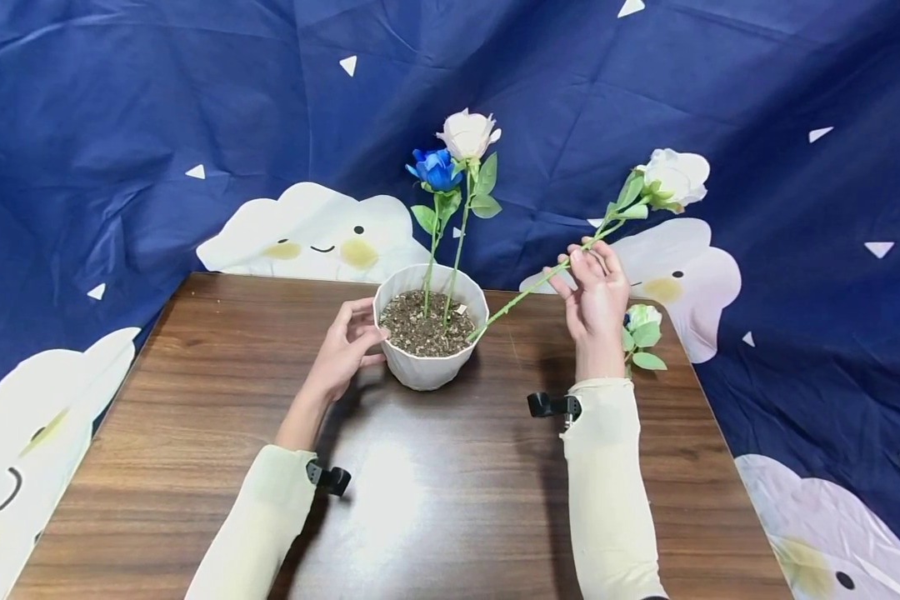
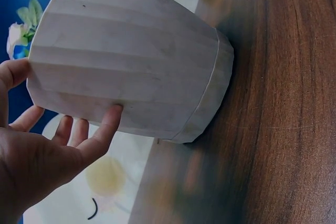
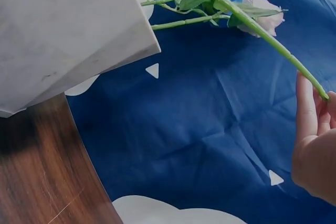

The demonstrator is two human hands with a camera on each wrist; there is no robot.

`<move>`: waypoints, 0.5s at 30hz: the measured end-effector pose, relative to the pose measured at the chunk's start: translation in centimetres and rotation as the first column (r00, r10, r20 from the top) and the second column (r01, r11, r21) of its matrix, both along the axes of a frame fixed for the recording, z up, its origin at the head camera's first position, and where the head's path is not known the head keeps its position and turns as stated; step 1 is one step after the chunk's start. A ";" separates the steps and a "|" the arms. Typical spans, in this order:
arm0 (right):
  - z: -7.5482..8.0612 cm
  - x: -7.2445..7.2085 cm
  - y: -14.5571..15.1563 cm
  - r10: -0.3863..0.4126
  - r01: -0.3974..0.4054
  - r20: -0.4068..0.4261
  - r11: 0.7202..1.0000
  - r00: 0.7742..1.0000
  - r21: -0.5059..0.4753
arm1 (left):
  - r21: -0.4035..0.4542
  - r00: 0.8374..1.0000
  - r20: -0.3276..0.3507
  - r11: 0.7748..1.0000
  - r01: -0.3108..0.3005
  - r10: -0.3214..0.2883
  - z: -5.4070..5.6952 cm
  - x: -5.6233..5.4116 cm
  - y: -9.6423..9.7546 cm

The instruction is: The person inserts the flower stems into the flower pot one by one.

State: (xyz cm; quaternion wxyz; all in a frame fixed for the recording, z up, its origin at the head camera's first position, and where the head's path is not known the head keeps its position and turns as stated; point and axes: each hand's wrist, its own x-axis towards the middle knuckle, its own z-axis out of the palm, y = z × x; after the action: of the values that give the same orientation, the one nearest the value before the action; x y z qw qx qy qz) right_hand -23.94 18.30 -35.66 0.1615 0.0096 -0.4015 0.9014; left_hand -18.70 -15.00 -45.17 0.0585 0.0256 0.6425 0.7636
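A white faceted flower pot (image 1: 429, 371) stands on the table, filled with dark soil (image 1: 412, 321). My left hand (image 1: 348, 346) grips its left side, the thumb at the rim; in the left wrist view the fingers (image 2: 102, 135) are spread against the wall. My right hand (image 1: 596, 287) pinches the green stem of a white artificial rose (image 1: 673, 179). This stem slants down leftward, its lower end at the pot's right inner edge. A blue rose (image 1: 435, 170) and a pale pink rose (image 1: 468, 135) stand upright in the soil.
Behind my right wrist, another flower with green leaves (image 1: 647, 335) lies near the right edge of the brown wooden table (image 1: 480, 500). A blue cloth (image 1: 270, 108) with white clouds and triangles hangs around the table.
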 end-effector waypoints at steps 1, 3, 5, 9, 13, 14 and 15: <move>0.1 0.0 -0.1 0.001 -0.001 -0.003 1.000 1.000 -0.006 | 0.000 1.000 0.000 1.000 0.001 -0.001 0.0 0.0 0.0; 0.2 -0.1 -0.4 0.003 -0.003 -0.009 1.000 1.000 -0.010 | 0.002 1.000 0.000 1.000 0.003 -0.003 0.0 0.0 0.1; 0.2 -0.1 -0.7 -0.002 0.002 -0.012 1.000 1.000 0.008 | 0.005 1.000 0.000 1.000 0.002 -0.002 0.0 0.0 0.1; -0.1 -0.1 -1.3 -0.010 0.011 -0.029 0.999 1.000 0.046 | 0.008 1.000 -0.002 1.000 0.005 -0.005 0.0 0.0 0.0; -0.2 -0.2 -2.0 -0.034 0.040 -0.049 0.991 0.998 0.129 | 0.008 1.000 -0.005 1.000 0.008 -0.008 0.0 0.0 -0.1; -0.2 -0.2 -2.2 -0.039 0.047 -0.055 0.988 0.998 0.150 | 0.007 1.000 -0.005 1.000 0.008 -0.008 0.0 0.0 -0.1; -0.1 -0.2 -2.4 -0.042 0.052 -0.060 0.984 0.997 0.170 | 0.007 1.000 -0.006 1.000 0.007 -0.007 0.0 0.0 -0.1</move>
State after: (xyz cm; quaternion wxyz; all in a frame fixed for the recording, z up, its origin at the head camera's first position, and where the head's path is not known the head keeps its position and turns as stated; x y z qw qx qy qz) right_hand -24.15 15.85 -35.80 0.1926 0.0392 -0.4729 0.8589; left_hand -18.75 -15.07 -45.16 0.0593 0.0305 0.6401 0.7654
